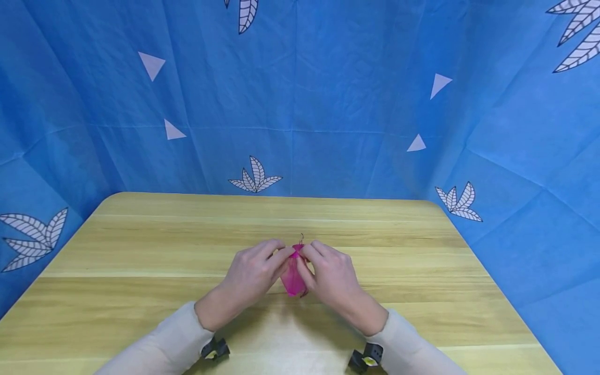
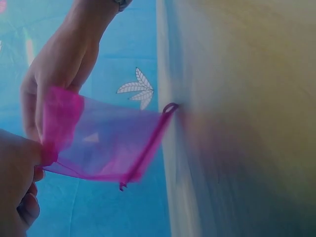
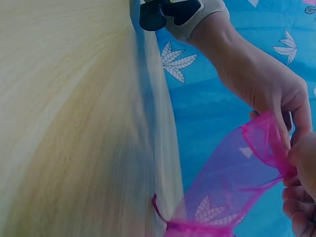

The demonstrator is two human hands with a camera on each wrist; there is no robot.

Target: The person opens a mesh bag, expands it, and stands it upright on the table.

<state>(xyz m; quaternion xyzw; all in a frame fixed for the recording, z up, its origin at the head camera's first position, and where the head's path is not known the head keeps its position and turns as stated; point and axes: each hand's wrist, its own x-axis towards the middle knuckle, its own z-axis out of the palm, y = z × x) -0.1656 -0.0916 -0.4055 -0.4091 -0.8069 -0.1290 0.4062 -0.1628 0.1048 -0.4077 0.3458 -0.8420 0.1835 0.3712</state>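
Sheer pink pouch (image 1: 293, 278), hanging over the wooden table (image 1: 178, 250). At left, pinched along the upper edge (image 2: 49, 118) by the left hand (image 1: 254, 268); at centre, suspended with cord loops (image 2: 170, 106) lowest, blue backdrop (image 1: 234, 94) visible through the fabric, no contents discernible; at right, pinched likewise by the right hand (image 1: 330, 271). Apparently at the step of opening or folding the upper edge, impossible to tell which. Next, presumably calling for steadying one side while working the other.

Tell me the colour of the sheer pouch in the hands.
The pouch is magenta-pink; it shows best in the left wrist view.
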